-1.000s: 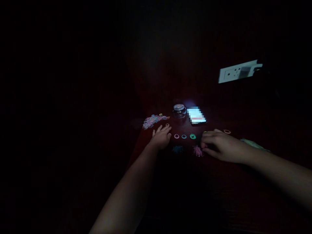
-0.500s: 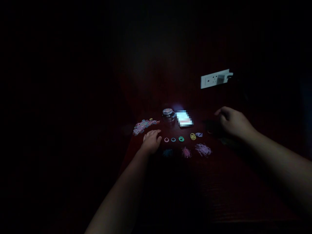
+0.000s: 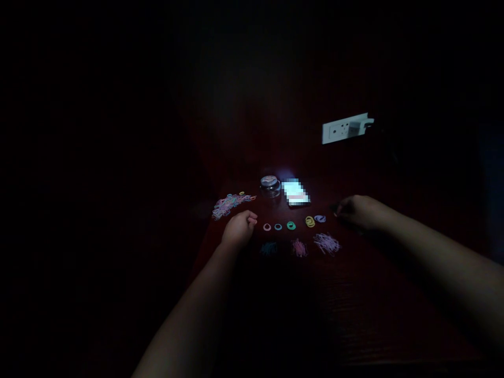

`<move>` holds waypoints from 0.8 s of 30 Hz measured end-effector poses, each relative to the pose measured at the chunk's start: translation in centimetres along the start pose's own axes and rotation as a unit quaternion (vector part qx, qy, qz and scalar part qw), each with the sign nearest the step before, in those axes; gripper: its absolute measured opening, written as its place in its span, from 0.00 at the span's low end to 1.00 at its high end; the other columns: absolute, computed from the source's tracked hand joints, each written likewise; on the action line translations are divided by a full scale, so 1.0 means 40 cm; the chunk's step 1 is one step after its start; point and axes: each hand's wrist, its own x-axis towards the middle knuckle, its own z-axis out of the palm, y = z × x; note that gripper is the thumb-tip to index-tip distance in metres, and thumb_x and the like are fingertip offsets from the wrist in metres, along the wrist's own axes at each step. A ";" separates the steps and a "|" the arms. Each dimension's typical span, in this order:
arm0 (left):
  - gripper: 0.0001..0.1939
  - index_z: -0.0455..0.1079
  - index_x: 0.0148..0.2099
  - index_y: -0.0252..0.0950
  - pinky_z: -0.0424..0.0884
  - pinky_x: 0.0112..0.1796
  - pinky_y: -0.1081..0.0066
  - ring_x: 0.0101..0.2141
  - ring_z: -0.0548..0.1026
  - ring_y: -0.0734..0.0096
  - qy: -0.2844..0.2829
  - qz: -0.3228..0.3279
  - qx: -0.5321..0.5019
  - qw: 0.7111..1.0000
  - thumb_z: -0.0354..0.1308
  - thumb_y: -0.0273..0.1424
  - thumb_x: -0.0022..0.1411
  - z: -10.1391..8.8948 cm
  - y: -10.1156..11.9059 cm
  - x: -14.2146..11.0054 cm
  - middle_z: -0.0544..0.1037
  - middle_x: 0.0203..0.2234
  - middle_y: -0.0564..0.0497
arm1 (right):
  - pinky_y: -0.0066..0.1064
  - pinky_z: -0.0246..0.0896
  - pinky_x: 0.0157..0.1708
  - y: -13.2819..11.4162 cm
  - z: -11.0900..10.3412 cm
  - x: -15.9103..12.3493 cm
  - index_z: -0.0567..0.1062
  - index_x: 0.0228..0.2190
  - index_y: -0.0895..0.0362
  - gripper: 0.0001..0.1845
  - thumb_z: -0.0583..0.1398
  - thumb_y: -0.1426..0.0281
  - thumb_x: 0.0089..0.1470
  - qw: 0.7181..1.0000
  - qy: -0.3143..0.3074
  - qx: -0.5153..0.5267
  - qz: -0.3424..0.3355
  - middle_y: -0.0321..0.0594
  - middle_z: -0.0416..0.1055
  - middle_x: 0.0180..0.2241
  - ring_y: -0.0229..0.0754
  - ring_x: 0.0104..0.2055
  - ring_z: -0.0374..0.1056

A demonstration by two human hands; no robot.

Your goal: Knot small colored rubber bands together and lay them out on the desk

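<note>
My left hand (image 3: 239, 228) is closed with the fingers curled in, just right of a heap of small multicoloured rubber bands (image 3: 230, 205). Anything inside it is hidden. My right hand (image 3: 360, 212) is lowered to the dark red table, its fingertips pinched together right of the purple rubber bands (image 3: 320, 218); what they hold, if anything, is too dark to make out. Between the hands lie a pink rubber band (image 3: 266, 227), a blue one (image 3: 277, 227), green bands (image 3: 291, 226) and yellow bands (image 3: 310, 221) in a row.
Nearer me lie piles of teal bands (image 3: 269, 248), pink bands (image 3: 299, 247) and lilac bands (image 3: 327, 243). Behind the row stand a lidded clear jar (image 3: 270, 186) and a lit phone (image 3: 295, 192). A white socket strip (image 3: 345, 129) is on the wall. The surroundings are very dark.
My left hand has curled its previously outstretched fingers closed. My right hand has come down, its fingertips now at the table near the purple bands. The view has shifted slightly.
</note>
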 end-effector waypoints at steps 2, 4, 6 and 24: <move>0.07 0.72 0.40 0.39 0.72 0.43 0.67 0.37 0.77 0.68 0.023 0.004 -0.015 1.000 0.53 0.26 0.61 0.003 0.005 0.002 0.80 0.36 0.51 | 0.35 0.64 0.32 0.001 -0.004 0.000 0.80 0.28 0.51 0.10 0.59 0.63 0.49 1.000 0.006 -0.012 -0.006 0.41 0.79 0.31 0.47 0.33 0.74; 0.07 0.71 0.40 0.38 0.73 0.43 0.68 0.37 0.77 0.69 0.049 0.010 -0.046 0.998 0.52 0.26 0.63 0.005 0.018 0.004 0.79 0.37 0.50 | 0.36 0.64 0.31 -0.001 -0.013 -0.003 0.80 0.28 0.52 0.10 0.59 0.63 0.49 0.999 0.013 -0.029 -0.003 0.42 0.79 0.30 0.48 0.32 0.74; 0.07 0.70 0.42 0.37 0.73 0.43 0.70 0.38 0.77 0.71 0.065 0.038 -0.088 0.993 0.52 0.25 0.63 0.007 0.039 0.003 0.78 0.38 0.49 | 0.38 0.64 0.30 -0.007 -0.023 -0.009 0.79 0.28 0.52 0.09 0.60 0.63 0.48 0.998 0.032 -0.051 -0.004 0.42 0.78 0.30 0.49 0.31 0.74; 0.03 0.70 0.38 0.38 0.70 0.34 0.75 0.34 0.75 0.75 -0.002 0.285 -0.155 0.946 0.60 0.30 0.61 0.006 0.237 -0.074 0.75 0.33 0.52 | 0.39 0.62 0.40 -0.221 0.023 -0.125 0.76 0.37 0.53 0.09 0.57 0.65 0.60 0.935 0.071 0.145 -0.315 0.41 0.74 0.34 0.44 0.38 0.69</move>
